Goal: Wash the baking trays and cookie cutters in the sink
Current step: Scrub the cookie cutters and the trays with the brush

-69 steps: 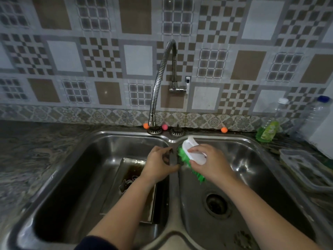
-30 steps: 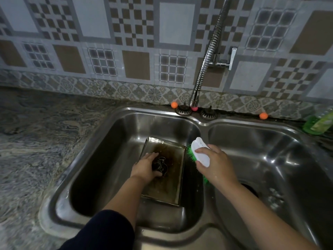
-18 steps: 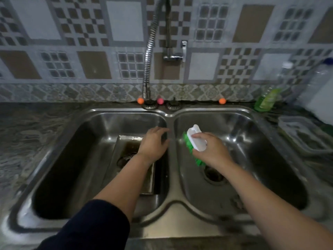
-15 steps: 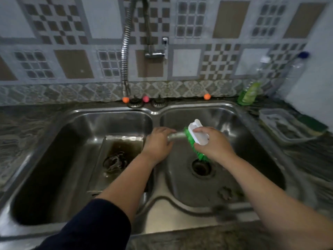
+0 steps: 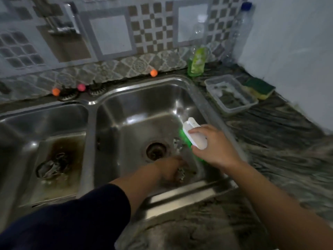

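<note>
My right hand point(image 5: 214, 147) grips a white scrubbing brush point(image 5: 193, 135) with green bristles over the right basin point(image 5: 144, 105) of the steel double sink. My left hand point(image 5: 170, 170) is down at the front of that basin, blurred, its fingers curled on a small metal cookie cutter point(image 5: 180, 175). Another metal cutter point(image 5: 177, 143) lies on the basin floor beside the drain point(image 5: 155, 151). In the left basin a stained baking tray point(image 5: 59, 177) lies flat with more cookie cutters point(image 5: 52, 166) heaped on it.
A green dish soap bottle point(image 5: 196, 60) stands behind the sink. A clear plastic container point(image 5: 232, 94), a yellow-green sponge point(image 5: 259, 87) and a clear bottle point(image 5: 237, 31) are on the dark stone counter point(image 5: 281, 141) to the right. The tap base point(image 5: 67, 95) sits behind the divider.
My view swung right. My left hand dropped from the divider to the floor of the right basin with the cutter. My right hand moved the brush toward the basin's right wall.
</note>
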Demonstrator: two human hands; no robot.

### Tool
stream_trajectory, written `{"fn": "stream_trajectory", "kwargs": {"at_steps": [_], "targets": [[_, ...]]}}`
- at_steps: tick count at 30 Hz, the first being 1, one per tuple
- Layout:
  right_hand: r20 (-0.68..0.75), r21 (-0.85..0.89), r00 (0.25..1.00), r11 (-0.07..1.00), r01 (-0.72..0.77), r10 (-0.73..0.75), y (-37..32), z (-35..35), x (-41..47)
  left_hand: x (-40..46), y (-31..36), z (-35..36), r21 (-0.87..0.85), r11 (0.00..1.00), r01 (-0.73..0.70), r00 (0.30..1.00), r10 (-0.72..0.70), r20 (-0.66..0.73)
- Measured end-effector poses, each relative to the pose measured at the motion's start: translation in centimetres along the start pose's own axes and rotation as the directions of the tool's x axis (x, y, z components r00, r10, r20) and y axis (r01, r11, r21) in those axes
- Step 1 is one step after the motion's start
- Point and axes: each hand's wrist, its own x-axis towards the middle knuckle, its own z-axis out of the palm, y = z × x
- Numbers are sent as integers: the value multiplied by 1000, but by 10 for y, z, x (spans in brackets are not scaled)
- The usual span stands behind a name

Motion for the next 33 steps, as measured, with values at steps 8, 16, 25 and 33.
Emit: {"fn": "stream_trajectory", "kwargs": {"at_steps": [8, 16, 25, 33], "targets": [[96, -24, 992, 996, 87, -84, 26, 2, 9, 38, 4, 2, 207, 974, 97, 974, -135, 179], [71, 15, 975, 978, 209, -210, 23, -19, 31, 25, -2, -22, -219, 914, 340, 922, -370, -113], [-187, -93, 965, 982, 166, -181, 20, -109, 99, 14, 25, -90, -983, -14, -181, 624, -775, -104], [20, -380, 997, 923, -63, 76, 58, -126, 123, 11, 62, -129, -747, -481, -460, 755, -655, -44]]}}
